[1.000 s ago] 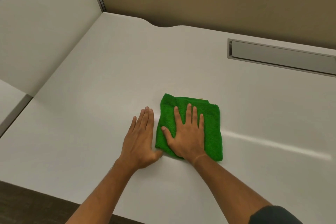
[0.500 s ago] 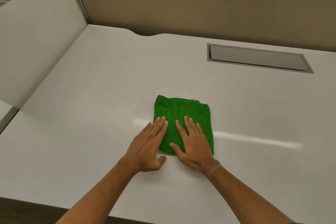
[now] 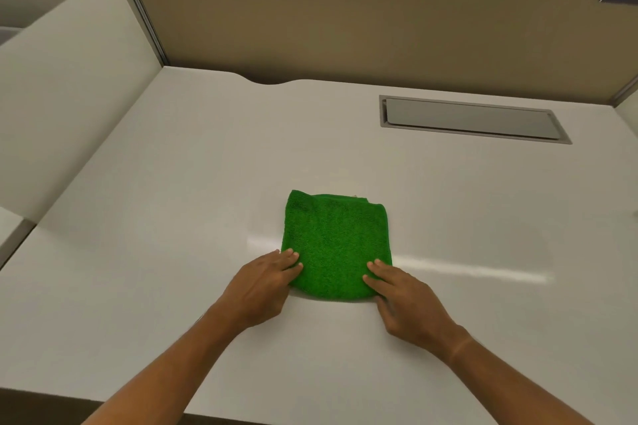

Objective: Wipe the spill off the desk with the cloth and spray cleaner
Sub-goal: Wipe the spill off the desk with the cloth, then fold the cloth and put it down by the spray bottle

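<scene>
The folded green cloth looks soft, light and floppy on the white counter. The left hand and right hand press its near corners with flat, unclenched fingers, good spots for a grip.

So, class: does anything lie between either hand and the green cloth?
Nothing visible does. The left hand and right hand each touch a near corner of the cloth on the desk.

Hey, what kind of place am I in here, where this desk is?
Most likely an office cubicle: a white desk walled by a tan partition panel, with a recessed cable tray set into the top and a white side divider.
</scene>
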Action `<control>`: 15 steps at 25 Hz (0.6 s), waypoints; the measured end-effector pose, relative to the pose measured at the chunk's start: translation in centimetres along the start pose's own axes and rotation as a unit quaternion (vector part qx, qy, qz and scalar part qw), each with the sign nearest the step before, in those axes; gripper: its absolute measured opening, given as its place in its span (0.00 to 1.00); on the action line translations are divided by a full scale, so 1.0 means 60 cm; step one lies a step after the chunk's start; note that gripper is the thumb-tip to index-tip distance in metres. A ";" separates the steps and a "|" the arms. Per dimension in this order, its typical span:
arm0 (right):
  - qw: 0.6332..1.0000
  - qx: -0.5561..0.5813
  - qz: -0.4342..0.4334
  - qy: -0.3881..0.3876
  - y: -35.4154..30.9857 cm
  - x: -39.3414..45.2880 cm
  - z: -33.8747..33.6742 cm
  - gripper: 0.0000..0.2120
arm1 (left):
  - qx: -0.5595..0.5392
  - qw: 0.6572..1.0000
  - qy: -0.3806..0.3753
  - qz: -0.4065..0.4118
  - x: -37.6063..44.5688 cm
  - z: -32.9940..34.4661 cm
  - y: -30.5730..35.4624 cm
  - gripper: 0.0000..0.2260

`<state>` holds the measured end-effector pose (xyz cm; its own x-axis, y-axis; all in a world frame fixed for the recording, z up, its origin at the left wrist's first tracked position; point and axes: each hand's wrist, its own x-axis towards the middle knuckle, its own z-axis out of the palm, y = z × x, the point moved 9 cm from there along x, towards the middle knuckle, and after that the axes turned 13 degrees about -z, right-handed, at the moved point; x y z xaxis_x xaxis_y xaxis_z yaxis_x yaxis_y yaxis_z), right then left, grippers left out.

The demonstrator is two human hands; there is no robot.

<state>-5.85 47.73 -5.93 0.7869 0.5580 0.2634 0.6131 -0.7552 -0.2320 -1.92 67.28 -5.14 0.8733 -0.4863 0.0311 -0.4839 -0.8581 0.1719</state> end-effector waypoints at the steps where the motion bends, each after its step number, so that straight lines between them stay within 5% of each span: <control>1: 1.000 -0.010 -0.008 0.015 -0.001 0.000 -0.008 0.19 | 0.001 1.000 0.018 0.003 0.001 -0.009 0.002 0.17; 6: 0.996 0.032 0.013 0.082 0.020 0.022 -0.062 0.13 | -0.128 0.989 0.017 -0.076 0.027 -0.055 -0.030 0.11; 15: 0.967 0.147 0.076 0.194 0.104 0.105 -0.246 0.09 | -0.356 0.920 0.062 -0.149 0.135 -0.240 -0.066 0.09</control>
<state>1.93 41.46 8.10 0.8190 0.2334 0.5241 0.5304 -0.6562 -0.5367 7.90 69.09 8.59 0.9824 -0.1859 -0.0179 -0.0996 -0.6028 0.7917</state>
